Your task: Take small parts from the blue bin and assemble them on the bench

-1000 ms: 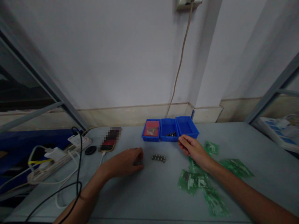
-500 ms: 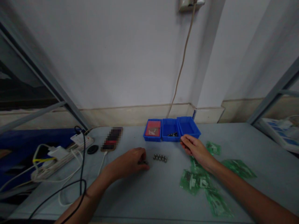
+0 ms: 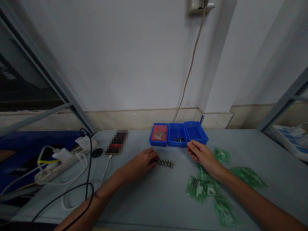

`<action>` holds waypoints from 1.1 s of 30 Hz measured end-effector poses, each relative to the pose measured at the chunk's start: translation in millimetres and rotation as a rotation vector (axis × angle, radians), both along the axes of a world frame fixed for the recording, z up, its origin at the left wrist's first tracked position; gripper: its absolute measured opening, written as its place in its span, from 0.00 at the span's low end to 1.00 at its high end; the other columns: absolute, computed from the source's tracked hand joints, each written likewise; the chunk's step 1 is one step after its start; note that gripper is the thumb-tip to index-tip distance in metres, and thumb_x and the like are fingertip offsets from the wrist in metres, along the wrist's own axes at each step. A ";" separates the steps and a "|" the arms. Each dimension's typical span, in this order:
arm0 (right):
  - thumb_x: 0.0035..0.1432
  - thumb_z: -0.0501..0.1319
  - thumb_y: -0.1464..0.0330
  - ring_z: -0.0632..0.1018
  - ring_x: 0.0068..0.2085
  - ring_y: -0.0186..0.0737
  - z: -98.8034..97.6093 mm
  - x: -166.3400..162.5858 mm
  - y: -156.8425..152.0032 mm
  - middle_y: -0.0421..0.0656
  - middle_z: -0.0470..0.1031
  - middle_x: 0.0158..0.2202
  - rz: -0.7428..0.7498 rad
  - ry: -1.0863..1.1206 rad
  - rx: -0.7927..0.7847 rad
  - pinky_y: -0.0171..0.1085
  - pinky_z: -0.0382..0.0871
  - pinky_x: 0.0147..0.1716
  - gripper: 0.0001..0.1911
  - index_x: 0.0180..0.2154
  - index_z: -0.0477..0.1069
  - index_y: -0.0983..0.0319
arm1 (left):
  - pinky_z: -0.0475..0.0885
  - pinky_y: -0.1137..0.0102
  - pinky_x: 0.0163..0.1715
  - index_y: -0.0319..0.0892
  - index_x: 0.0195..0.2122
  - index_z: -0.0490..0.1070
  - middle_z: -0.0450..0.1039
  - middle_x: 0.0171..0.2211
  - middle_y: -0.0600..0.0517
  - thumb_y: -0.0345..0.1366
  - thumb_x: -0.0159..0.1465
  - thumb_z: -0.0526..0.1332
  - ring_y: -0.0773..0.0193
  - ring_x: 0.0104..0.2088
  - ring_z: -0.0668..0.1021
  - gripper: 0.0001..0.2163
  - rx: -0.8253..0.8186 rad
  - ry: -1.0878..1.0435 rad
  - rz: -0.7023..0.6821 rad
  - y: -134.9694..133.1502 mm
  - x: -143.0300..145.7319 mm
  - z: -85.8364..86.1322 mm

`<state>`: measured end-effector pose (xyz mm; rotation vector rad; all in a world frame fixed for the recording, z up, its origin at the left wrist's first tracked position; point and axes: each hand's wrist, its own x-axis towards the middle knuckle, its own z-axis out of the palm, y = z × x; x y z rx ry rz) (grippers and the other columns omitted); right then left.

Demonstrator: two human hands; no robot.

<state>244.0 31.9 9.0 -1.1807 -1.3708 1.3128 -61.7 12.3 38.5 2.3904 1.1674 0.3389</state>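
Note:
My left hand (image 3: 141,163) rests on the grey table (image 3: 154,199) with its fingers curled, the fingertips touching the left end of a short row of small metal pieces (image 3: 165,163). Whatever the fingers pinch is too small to name. My right hand (image 3: 201,154) hovers just in front of three blue bins (image 3: 178,133), fingers pinched together on something tiny that I cannot make out. The left bin holds a red packet, the middle bin holds small dark metal parts, the right bin looks bare.
Several green plastic bags (image 3: 207,186) lie under and beside my right forearm. A phone (image 3: 117,146) and a small black disc (image 3: 97,152) lie at the left, next to a white power strip (image 3: 60,160) with cables. A cord (image 3: 190,73) hangs down the wall.
My left hand has slid to the right until it touches the row of metal pieces. My right hand has stayed near the bins.

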 end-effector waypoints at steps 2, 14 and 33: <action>0.62 0.63 0.45 0.66 0.25 0.33 0.5 -0.5 -0.2 0.37 0.68 0.28 -0.005 0.004 -0.006 0.32 0.56 0.22 0.23 0.33 0.70 0.59 | 0.70 0.64 0.50 0.45 0.50 0.72 0.72 0.48 0.48 0.32 0.71 0.57 0.57 0.47 0.76 0.09 0.003 -0.024 0.003 0.1 -0.5 -2.3; 0.62 0.63 0.45 0.64 0.24 0.33 2.5 -1.7 -1.4 0.36 0.66 0.27 0.024 -0.005 0.046 0.33 0.53 0.21 0.23 0.32 0.70 0.59 | 0.71 0.62 0.49 0.44 0.49 0.72 0.74 0.48 0.48 0.36 0.69 0.62 0.55 0.47 0.76 0.09 -0.067 -0.063 0.056 4.1 -1.2 -7.3; 0.62 0.63 0.46 0.64 0.24 0.33 5.3 -1.5 -2.8 0.36 0.64 0.27 0.015 0.002 0.055 0.32 0.55 0.21 0.23 0.31 0.67 0.58 | 0.67 0.66 0.38 0.45 0.42 0.70 0.76 0.39 0.50 0.38 0.67 0.58 0.57 0.39 0.77 0.05 -0.097 0.214 0.100 -6.3 -22.6 18.1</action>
